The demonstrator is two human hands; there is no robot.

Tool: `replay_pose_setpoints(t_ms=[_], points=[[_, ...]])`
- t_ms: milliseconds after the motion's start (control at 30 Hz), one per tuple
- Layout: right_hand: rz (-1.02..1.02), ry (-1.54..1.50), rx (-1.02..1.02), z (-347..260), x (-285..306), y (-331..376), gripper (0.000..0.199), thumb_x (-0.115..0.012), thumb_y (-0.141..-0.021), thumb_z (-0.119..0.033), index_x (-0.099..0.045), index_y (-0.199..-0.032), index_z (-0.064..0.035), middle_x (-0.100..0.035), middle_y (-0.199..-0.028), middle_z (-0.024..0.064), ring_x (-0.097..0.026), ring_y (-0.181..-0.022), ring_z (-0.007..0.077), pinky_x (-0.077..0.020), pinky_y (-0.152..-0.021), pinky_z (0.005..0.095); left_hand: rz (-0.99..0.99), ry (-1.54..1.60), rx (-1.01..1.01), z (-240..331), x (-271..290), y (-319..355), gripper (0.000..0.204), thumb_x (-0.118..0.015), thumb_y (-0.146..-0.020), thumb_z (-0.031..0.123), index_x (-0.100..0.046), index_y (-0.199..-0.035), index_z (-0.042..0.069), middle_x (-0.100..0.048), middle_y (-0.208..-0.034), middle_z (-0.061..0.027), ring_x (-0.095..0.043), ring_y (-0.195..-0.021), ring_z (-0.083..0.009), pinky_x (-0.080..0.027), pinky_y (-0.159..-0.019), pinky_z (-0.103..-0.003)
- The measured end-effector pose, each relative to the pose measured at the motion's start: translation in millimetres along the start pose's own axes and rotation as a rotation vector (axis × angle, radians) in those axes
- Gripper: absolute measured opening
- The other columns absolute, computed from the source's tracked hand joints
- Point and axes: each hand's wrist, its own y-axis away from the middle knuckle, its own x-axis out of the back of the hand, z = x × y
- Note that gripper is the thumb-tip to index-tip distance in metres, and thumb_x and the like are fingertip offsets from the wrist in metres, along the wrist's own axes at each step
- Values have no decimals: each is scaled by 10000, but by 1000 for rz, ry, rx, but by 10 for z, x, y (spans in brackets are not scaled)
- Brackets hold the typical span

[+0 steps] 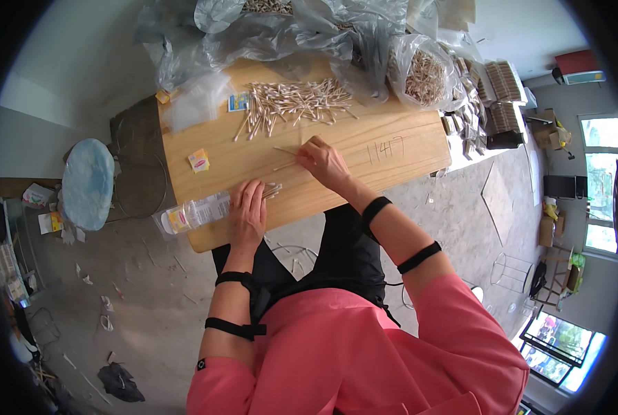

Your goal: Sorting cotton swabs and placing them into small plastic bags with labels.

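Cotton swabs [295, 104] lie by both hands [323, 163] and heaped beyond.

The left hand [249, 200] covers one end of the clear packet [216, 209] and part of the swabs [273, 190] poking out beside it. The right hand [319, 163] curls over its fingertips, so its hold on the nearby sticks [284, 167] cannot be told. Grey plastic bags [267, 43] run off the upper edge, the pink shirt [350, 353] off the lower; print on the small card [198, 160] is illegible.
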Motion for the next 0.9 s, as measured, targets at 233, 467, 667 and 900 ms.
replay_pose_setpoints(t_ms=[233, 467, 667, 900], points=[[39, -40, 126, -30, -165, 143, 105, -675, -837, -155, -652, -884, -65, -604, -903, 101, -635, -802, 318, -526, -689, 397, 17, 46, -15, 21, -14, -50, 395, -607, -865, 42, -559, -1257, 19, -524, -1311, -92, -469, -1257, -290, -397, -1057, -426], [165, -40, -69, -445, -305, 7, 184, -689, -829, -226, -645, -901, -63, -612, -940, 110, -641, -812, 354, -522, -697, 445, -30, -64, -60, -9, 17, -35, 449, -571, -885, 77, -515, -1325, 13, -479, -1394, -102, -416, -1331, -299, -321, -1136, -467], [-3, 98, -196, -283, -314, -238, 186, -676, -823, -221, -634, -903, -59, -610, -939, 139, -644, -831, 363, -518, -712, 469, -61, -29, -53, -11, 14, -21, 433, -549, -907, 98, -509, -1328, 4, -467, -1413, -99, -411, -1339, -292, -318, -1144, -464], [352, 35, -139, -429, -526, -749, 190, -710, -796, -256, -653, -863, -88, -612, -956, 106, -634, -825, 336, -513, -708, 443, -32, -11, -44, 26, -9, -74, 422, -565, -912, 126, -522, -1322, 36, -485, -1392, -57, -440, -1316, -261, -346, -1132, -438]])
